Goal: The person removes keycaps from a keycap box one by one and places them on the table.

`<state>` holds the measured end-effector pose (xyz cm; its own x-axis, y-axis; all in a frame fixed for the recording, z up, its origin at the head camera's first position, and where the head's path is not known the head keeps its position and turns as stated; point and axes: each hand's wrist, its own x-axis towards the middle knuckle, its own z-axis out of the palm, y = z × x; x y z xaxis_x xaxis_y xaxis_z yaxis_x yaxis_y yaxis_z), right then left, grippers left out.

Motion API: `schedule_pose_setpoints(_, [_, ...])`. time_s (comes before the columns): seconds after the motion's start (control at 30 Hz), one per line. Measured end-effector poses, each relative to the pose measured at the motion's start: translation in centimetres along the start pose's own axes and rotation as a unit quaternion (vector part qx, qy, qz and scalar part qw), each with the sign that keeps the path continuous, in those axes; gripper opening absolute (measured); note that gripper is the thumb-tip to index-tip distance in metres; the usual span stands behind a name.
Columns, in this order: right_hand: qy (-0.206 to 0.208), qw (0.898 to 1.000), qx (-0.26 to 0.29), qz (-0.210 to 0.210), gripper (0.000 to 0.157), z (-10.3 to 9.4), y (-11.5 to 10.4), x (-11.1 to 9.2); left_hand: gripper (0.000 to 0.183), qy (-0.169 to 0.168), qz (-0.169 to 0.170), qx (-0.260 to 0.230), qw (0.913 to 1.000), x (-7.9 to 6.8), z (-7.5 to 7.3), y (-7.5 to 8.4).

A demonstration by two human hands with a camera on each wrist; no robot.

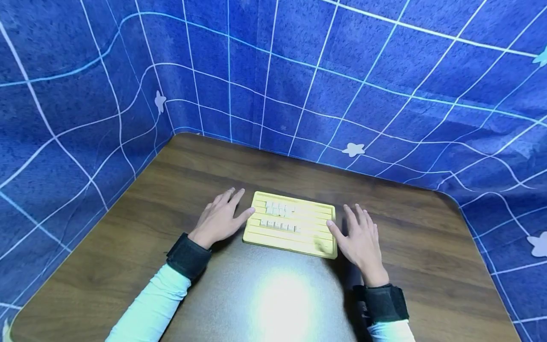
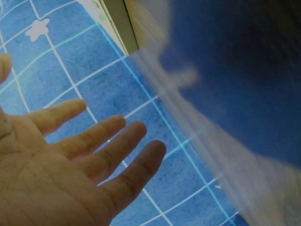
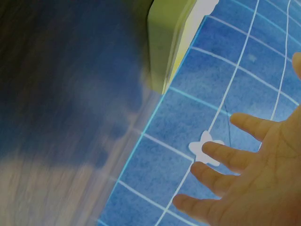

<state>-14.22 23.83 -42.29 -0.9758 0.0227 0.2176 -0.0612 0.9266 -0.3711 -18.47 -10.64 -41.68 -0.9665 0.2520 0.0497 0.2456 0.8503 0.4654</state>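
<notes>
Tray of rectangular yellow plastic (image 1: 278, 238) lies between left hand (image 1: 219, 221) and right hand (image 1: 361, 241), long axis running left-right, both hands spread and empty.

We saw a table (image 1: 427, 256) with a brown wood-grain top, smooth and glossy enough to throw back a hard white glare near its front. The yellow tray (image 1: 271, 237) looked to us like moulded plastic, smooth with a soft sheen, and the small pale blocks (image 1: 284, 226) in it like hard, smooth plastic too. Around the tabletop we found creased blue cloth (image 1: 299, 95), largely matt. The wristbands (image 1: 189, 256) appeared matt black fabric; the pale sleeves (image 1: 149, 304), soft, wrinkled cloth.
</notes>
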Motion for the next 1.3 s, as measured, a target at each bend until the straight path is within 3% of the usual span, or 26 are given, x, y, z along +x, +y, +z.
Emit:
schedule_pose_setpoints(0.2, [-0.005, 0.999, 0.023, -0.034, 0.076, 0.4, -1.1, 0.1, 0.074, -0.002, 0.003, -0.038, 0.9993, 0.0, 0.5, 0.4])
schedule_pose_setpoints(0.47, [-0.042, 0.997, 0.054, -0.043, 0.076, 0.7, -2.9, 0.3, 0.062, 0.012, -0.009, -0.069, 0.9975, 0.0, 1.4, 1.1])
schedule_pose_setpoints(0.6, [-0.036, 0.995, 0.064, -0.062, 0.075, 1.1, -3.9, 0.5, 0.058, 0.023, -0.009, -0.075, 0.9969, 0.0, 2.1, 1.4])
schedule_pose_setpoints(0.8, [-0.023, 0.987, 0.102, -0.124, 0.058, 1.7, -5.3, 1.0, 0.051, 0.05, 0.004, -0.069, 0.9964, 0.1, 2.9, 2.0])
schedule_pose_setpoints(0.97, [-0.031, 0.98, 0.131, -0.149, 0.042, 2.5, -6.0, 1.1, 0.045, 0.06, 0.001, -0.063, 0.9962, 0.1, 3.2, 2.4])
schedule_pose_setpoints(1.17, [-0.005, 0.976, 0.125, -0.177, 0.033, 3.5, -6.2, 1.1, 0.046, 0.045, -0.022, -0.067, 0.9965, 0.0, 3.2, 2.6])
schedule_pose_setpoints(1.3, [-0.006, 0.979, 0.113, -0.171, 0.029, 4.1, -6.3, 1.3, 0.045, 0.03, -0.034, -0.065, 0.9969, -0.1, 3.0, 2.5])
